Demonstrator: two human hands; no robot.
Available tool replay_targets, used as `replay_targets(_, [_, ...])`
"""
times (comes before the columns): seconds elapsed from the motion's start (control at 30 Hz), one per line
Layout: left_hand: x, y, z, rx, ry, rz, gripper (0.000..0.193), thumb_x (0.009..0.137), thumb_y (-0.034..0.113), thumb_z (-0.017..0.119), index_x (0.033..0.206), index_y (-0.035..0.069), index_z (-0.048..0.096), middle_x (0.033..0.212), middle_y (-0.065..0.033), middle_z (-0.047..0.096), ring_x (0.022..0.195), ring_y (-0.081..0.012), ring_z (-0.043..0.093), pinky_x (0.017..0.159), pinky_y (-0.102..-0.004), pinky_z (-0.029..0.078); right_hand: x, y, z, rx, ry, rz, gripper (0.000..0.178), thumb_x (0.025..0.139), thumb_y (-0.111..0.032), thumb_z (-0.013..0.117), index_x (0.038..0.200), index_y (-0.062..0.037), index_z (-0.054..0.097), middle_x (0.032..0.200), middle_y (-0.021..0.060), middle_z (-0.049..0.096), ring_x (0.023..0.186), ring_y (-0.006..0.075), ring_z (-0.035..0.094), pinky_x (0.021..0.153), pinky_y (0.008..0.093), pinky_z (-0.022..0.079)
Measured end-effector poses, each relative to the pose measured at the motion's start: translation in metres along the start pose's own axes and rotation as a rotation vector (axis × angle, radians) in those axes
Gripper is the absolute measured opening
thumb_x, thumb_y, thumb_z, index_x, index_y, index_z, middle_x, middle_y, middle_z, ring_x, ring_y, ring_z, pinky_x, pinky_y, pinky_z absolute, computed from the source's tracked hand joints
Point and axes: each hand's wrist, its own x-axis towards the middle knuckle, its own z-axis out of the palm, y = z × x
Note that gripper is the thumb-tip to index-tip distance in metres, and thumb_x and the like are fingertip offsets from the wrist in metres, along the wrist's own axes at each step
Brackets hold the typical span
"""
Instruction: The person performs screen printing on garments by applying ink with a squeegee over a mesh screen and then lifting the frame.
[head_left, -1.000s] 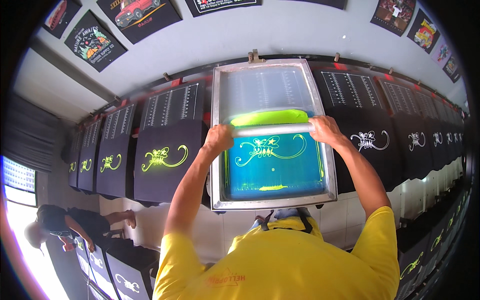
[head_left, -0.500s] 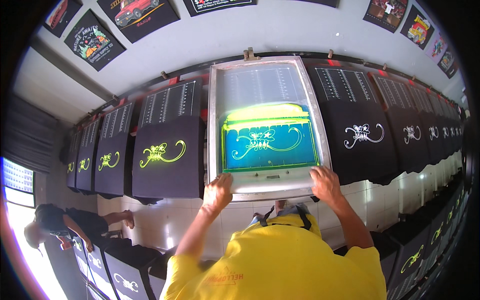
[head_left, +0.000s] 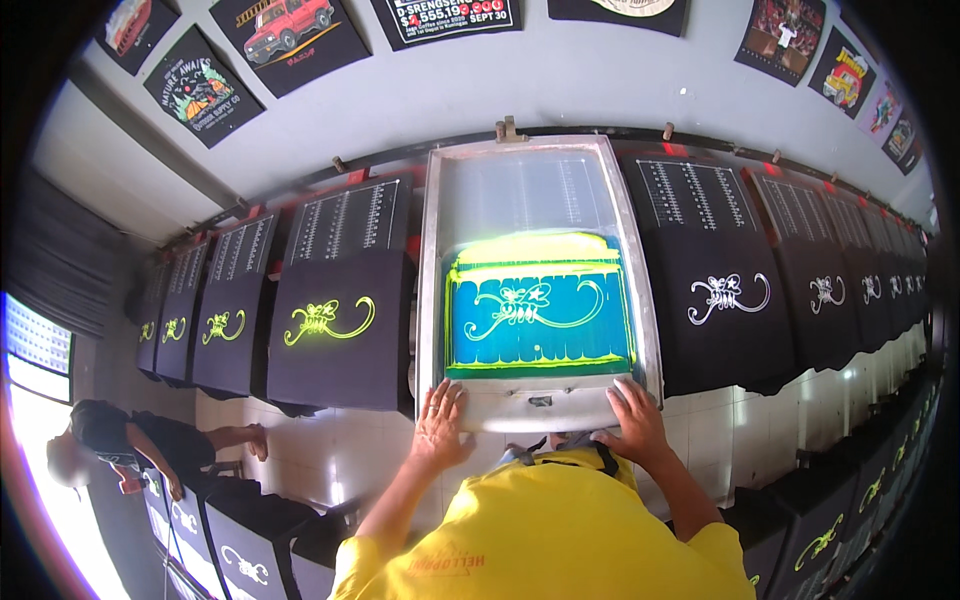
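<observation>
screen frame point(head_left: 431, 280) | grey rim point(head_left: 634, 290), blue lower mesh point(head_left: 570, 345), lime ink point(head_left: 530, 246) | left fingers point(head_left: 440, 398), right fingers point(head_left: 622, 395) spread apart

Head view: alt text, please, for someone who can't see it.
Left hand and right hand, fingers spread, are at the near corners of a screen frame with yellow-green ink on blue mesh. Printed black cloth lies on both sides.

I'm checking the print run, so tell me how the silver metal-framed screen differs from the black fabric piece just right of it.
The silver metal-framed screen, partly blue-green, carries thick yellow-green ink, while the black fabric piece shows only a white line design. The screen has a stiff frame; the fabric piece's near edge hangs wavy. Both show a similar curled design.
</observation>
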Motion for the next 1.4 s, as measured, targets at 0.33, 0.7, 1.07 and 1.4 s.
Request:
replay_targets(0.33, [0.017,-0.087,0.042,-0.411,0.321,-0.618,0.033,0.092,0.025,0.059,0.114,0.001,0.064,0.105,-0.0260,0.064,0.098,-0.0438,0.062,0.081,-0.0452,0.050,0.012,0.100,0.036,0.270,0.331,0.615,0.035,0.092,-0.013,0.058,0.122,0.0043,0.059,0.113,0.0255,0.064,0.104,0.0404,0.062,0.094,0.0440,0.048])
replay_targets(0.7, [0.030,-0.100,0.044,-0.368,0.390,-0.773,0.035,0.091,0.033,0.062,0.082,-0.001,0.069,0.067,-0.0237,0.059,0.062,-0.0408,0.058,0.061,-0.0460,0.046,0.027,0.106,0.062,0.539,0.499,0.769,0.027,0.094,-0.011,0.057,0.109,0.0097,0.064,0.092,0.0233,0.069,0.082,0.0266,0.067,0.077,0.0346,0.051])
replay_targets(1.07, [0.031,-0.109,0.038,-0.684,0.300,-0.905,0.041,0.091,0.036,0.067,0.089,-0.004,0.073,0.068,-0.0027,0.063,0.062,-0.0104,0.058,0.058,-0.0278,0.051,0.034,0.106,0.065,0.598,0.544,0.779,0.031,0.095,-0.013,0.056,0.115,0.0100,0.061,0.103,0.0276,0.067,0.095,0.0353,0.067,0.086,0.0387,0.051])
replay_targets(1.4, [0.029,-0.116,0.031,-1.019,0.333,-0.862,0.042,0.090,0.036,0.071,0.092,-0.005,0.070,0.069,-0.0015,0.063,0.057,-0.0101,0.056,0.053,-0.0250,0.047,0.042,0.116,0.061,0.468,0.565,0.709,0.031,0.094,-0.014,0.055,0.112,0.0092,0.064,0.102,0.0262,0.068,0.091,0.0323,0.069,0.084,0.0375,0.052])
